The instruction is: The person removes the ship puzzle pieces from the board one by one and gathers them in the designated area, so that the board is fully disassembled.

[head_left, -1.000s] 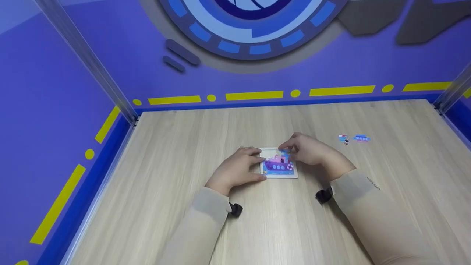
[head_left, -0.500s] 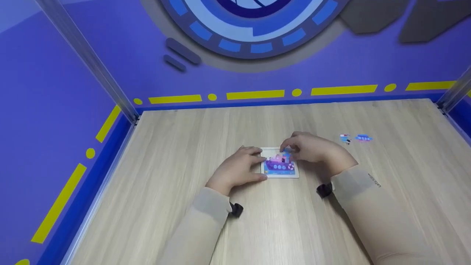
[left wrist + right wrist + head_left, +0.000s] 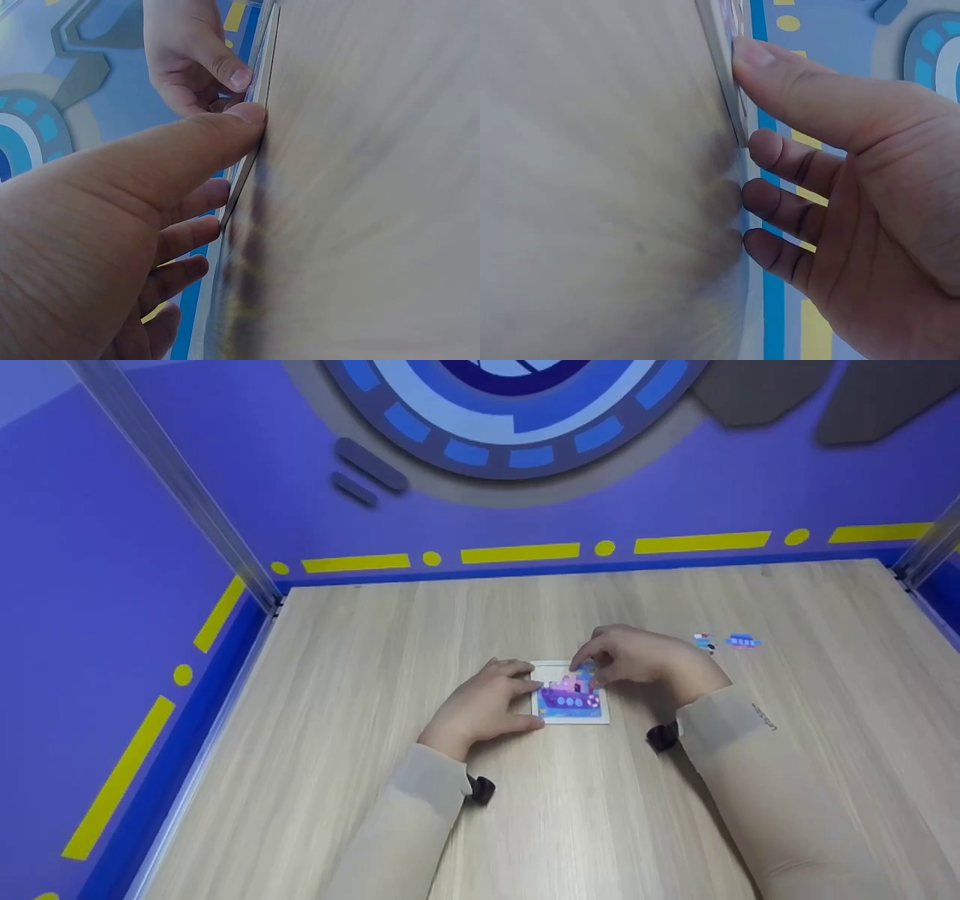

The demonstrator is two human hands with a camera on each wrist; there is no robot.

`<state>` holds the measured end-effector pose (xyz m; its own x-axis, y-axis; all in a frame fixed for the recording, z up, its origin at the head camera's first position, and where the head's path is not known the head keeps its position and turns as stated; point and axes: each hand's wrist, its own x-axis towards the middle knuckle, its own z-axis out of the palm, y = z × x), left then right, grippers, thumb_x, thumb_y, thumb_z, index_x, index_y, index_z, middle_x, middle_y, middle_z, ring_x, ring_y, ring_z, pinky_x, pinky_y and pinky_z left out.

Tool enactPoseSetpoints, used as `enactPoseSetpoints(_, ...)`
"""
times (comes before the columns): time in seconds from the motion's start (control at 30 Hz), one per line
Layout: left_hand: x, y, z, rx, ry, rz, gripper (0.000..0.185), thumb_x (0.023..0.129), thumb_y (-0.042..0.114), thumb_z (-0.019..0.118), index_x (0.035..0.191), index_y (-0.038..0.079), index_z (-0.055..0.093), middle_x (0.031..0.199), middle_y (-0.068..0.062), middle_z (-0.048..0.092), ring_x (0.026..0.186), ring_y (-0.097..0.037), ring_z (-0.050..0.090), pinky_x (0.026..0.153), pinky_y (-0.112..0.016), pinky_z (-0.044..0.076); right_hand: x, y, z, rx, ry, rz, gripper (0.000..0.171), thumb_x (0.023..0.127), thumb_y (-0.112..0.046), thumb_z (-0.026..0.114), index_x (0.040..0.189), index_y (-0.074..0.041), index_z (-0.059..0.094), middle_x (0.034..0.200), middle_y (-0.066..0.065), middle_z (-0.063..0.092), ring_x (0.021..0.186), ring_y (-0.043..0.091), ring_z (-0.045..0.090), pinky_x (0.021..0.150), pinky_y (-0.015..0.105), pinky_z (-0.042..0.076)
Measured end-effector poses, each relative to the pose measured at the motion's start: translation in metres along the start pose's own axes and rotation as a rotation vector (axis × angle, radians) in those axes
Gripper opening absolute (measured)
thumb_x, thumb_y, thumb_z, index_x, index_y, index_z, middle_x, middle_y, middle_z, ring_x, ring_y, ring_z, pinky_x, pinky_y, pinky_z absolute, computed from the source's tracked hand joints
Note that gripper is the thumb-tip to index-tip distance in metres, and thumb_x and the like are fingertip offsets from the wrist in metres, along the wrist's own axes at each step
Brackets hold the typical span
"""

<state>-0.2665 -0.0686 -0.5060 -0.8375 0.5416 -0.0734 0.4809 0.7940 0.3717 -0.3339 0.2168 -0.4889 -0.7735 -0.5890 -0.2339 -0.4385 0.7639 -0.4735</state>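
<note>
A small square jigsaw board (image 3: 573, 720) with a pale frame and a purple-and-pink ship picture lies on the wooden table. My left hand (image 3: 484, 705) rests at its left side. The thumb touches the lower left corner, and the fingers reach the left edge and upper left corner; in the left wrist view the left thumb (image 3: 217, 135) lies on the board's edge. At the upper right of the picture, my right hand (image 3: 634, 660) pinches a blue puzzle piece (image 3: 586, 668) with thumb and index finger, partly hidden by the fingers. The right thumb (image 3: 780, 75) is against the board face.
Two loose puzzle pieces lie to the right of the board: a small multicoloured one (image 3: 703, 642) and a blue-and-pink one (image 3: 742, 640). Purple-blue panels (image 3: 480, 521) with yellow marks close in the table (image 3: 375, 660) at the back and left.
The blue piece has been turned and shifted slightly at the board's upper right, with my right hand's fingers moving a little. My left hand stays at the board's left side.
</note>
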Motion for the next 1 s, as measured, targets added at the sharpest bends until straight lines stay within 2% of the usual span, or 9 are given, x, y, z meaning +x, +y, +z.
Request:
enactPoseSetpoints(0.17, -0.001, 0.0, 0.001, -0.012, -0.014, 0.002, 0.066, 0.089, 0.058, 0.075, 0.146, 0.026, 0.062, 0.162, 0.005, 0.047, 0.158, -0.023, 0.034, 0.135, -0.04, 0.02, 0.003, -0.002, -0.002, 0.019, -0.031, -0.005, 0.035, 0.087, -0.021, 0.084, 0.116, -0.038, 0.076, 0.102, -0.001, 0.063, 0.095, 0.02, 0.055, 0.085, 0.035, 0.049)
enactPoseSetpoints(0.43, -0.001, -0.001, -0.001, -0.004, 0.001, 0.01, 0.066, 0.089, 0.058, 0.076, 0.145, 0.026, 0.063, 0.162, 0.005, 0.048, 0.157, -0.019, 0.035, 0.135, -0.038, 0.018, 0.005, -0.003, -0.001, 0.038, -0.003, -0.031, 0.027, 0.086, -0.015, 0.083, 0.107, -0.03, 0.076, 0.11, -0.001, 0.064, 0.101, 0.021, 0.057, 0.093, 0.039, 0.052)
enactPoseSetpoints(0.73, -0.001, -0.001, 0.0, -0.001, -0.005, 0.005, 0.066, 0.089, 0.058, 0.076, 0.145, 0.027, 0.063, 0.162, 0.005, 0.047, 0.158, -0.021, 0.034, 0.135, -0.039, 0.019, 0.004, -0.006, -0.001, 0.004, -0.01, -0.044, 0.034, 0.089, -0.014, 0.081, 0.118, -0.03, 0.077, 0.117, 0.001, 0.064, 0.104, 0.022, 0.057, 0.098, 0.043, 0.053)
enactPoseSetpoints(1.0, 0.0, -0.002, 0.001, 0.005, -0.004, 0.006, 0.066, 0.089, 0.059, 0.075, 0.146, 0.027, 0.062, 0.162, 0.005, 0.047, 0.158, -0.02, 0.034, 0.136, -0.038, 0.018, 0.005, -0.011, -0.002, 0.032, -0.03, 0.036, 0.033, 0.089, -0.012, 0.08, 0.113, -0.034, 0.072, 0.119, -0.001, 0.062, 0.108, 0.024, 0.057, 0.104, 0.048, 0.054)
